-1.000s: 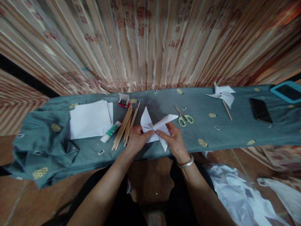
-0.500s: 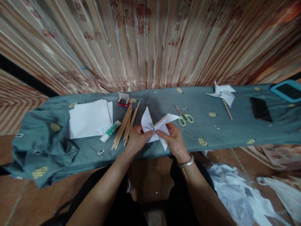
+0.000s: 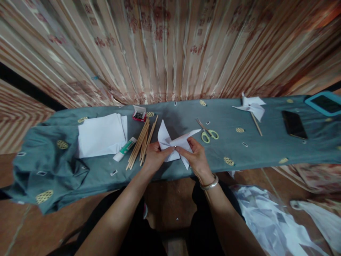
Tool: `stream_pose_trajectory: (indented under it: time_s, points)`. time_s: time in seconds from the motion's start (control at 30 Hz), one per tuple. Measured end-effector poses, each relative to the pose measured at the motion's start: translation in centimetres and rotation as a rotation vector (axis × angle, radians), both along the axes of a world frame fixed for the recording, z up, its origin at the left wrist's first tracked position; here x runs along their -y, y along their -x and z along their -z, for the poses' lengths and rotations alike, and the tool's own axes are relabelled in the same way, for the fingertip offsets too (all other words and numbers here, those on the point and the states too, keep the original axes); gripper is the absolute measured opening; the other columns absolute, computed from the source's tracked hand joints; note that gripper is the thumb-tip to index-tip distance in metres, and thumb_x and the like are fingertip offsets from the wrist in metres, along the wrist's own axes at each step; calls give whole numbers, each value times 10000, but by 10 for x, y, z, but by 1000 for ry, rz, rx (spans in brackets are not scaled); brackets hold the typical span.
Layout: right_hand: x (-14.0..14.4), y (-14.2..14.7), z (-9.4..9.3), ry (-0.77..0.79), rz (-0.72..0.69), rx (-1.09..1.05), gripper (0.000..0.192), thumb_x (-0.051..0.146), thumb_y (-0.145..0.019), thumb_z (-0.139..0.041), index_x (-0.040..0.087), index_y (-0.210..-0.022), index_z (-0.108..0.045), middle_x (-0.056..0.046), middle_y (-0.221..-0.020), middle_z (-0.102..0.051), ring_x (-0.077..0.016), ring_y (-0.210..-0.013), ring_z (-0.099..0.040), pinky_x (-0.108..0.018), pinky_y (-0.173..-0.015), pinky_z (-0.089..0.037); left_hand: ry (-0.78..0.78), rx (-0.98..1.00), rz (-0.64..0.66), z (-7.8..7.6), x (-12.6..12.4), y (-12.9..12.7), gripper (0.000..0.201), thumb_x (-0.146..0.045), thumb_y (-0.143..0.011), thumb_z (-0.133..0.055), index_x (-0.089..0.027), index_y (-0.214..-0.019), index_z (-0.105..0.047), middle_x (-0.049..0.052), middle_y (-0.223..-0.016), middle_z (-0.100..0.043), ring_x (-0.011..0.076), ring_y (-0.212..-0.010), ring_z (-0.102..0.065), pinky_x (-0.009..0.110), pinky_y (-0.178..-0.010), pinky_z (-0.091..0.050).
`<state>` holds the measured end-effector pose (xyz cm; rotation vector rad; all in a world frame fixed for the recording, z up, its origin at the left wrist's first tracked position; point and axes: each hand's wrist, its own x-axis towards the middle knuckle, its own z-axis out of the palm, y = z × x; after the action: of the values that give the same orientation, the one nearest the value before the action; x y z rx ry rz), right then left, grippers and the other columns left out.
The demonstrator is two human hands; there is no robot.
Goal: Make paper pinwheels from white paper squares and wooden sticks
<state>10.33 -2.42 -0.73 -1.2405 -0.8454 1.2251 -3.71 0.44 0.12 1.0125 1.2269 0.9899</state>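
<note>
A white paper pinwheel (image 3: 164,137) is held between my two hands, over the near part of the table. My left hand (image 3: 156,156) grips its left side, the thumb pressed close to the centre. From the right, my right hand (image 3: 195,155) grips it with its thumb at the middle too. A small shiny pin head shows between the thumbtips. Fingers beneath the paper are hidden. Wooden sticks (image 3: 140,145) lie just left of my left hand. Scissors with yellow-green handles (image 3: 207,134) lie beyond my right hand.
On the green cloth (image 3: 229,149) are a stack of white paper (image 3: 101,135), a glue stick (image 3: 124,149) and a red box of pins (image 3: 139,114). Farther right lie a pinwheel on a stick (image 3: 254,106), a phone (image 3: 294,124) and a blue-framed device (image 3: 323,103). A plastic bag of paper scraps (image 3: 269,217) sits on the floor.
The pinwheel has tilted slightly in my hands, its upper blades shifting a little left. Both hands keep their grip, thumbs at the centre.
</note>
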Motion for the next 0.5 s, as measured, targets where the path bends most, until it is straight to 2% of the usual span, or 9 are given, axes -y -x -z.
stream_pose_trajectory:
  time_s: [0.17, 0.5]
  points:
    - [-1, -2, -1, 0, 0, -13, 428, 305, -566, -834, 217, -931, -629, 10, -837, -696, -174, -747, -635, -297, -705, -518, 11, 50, 16, -1, 1, 0, 204, -261, -521, -765, -130, -672, -722, 15, -630, -694, 152, -575, -606, 253, -579, -475]
    - [0, -2, 0, 44, -11, -51, 471, 306, -549, -846, 207, -956, -632, 20, -819, -693, -162, -721, -624, -282, -685, -503, 24, 77, 15, -2, 2, 0, 194, -242, -498, -770, -135, -644, -698, 1, -603, -673, 151, -566, -593, 254, -572, -467]
